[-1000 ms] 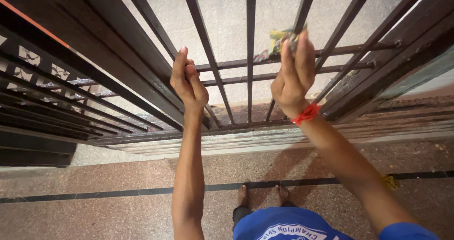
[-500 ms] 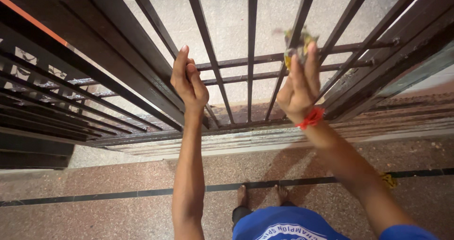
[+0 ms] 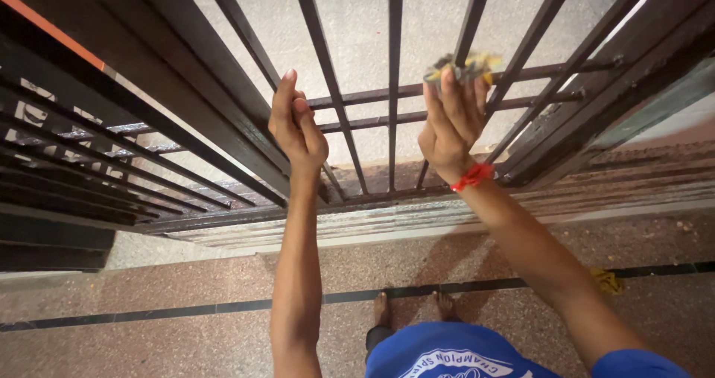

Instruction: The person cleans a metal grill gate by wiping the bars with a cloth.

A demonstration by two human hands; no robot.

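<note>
Overhead, left hand (image 3: 296, 128) grip closed round a dark gate bar (image 3: 246, 39), right hand (image 3: 449, 121) grip pinching a crumpled rag (image 3: 462, 67).

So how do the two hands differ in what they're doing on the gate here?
The left hand grips a slanted bar of the dark metal gate bare, while the right hand presses a crumpled yellowish cloth against another bar. The right wrist wears a red thread band; the left wrist is bare. The right hand sits slightly higher. Both arms reach up to the same gate.
</note>
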